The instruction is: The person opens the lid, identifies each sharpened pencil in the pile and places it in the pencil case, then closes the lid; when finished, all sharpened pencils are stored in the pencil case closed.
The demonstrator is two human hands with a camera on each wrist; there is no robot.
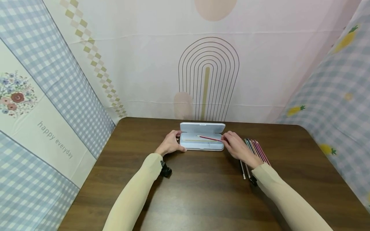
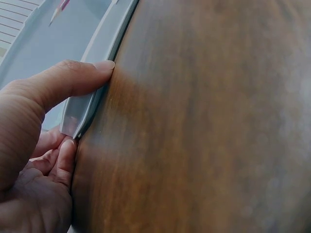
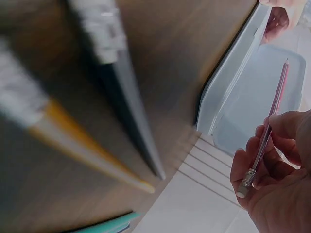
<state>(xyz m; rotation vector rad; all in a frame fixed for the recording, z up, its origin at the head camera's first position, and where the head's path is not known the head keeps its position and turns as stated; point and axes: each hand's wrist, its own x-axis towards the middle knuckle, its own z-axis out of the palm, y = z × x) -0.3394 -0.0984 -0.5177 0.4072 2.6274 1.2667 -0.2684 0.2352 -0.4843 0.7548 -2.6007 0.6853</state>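
1. Loading pencils into the open pencil case (image 1: 202, 141) looks like the step in hand: your right hand (image 1: 238, 148) pinches 1 pink pencil (image 1: 209, 138) between thumb and fingers, its point out over the case's tray and its metal-capped end at your fingertips.
2. Your left hand (image 1: 170, 143) steadies the case's left end, thumb on the front rim, curled fingers against the corner; the case sits on the brown table (image 1: 202, 199) near its far edge, lid raised behind.
3. Judging from this, your next move calls for lowering the pencil level with the tray's length and letting go only once it lies flat inside.
4. The loose pencils (image 1: 255, 150) lie just right of the case, partly behind your right hand.
5. Hard to make out: the count of loose pencils; whether something thin already lies in the tray; the right wrist view blurs the near pencils heavily.
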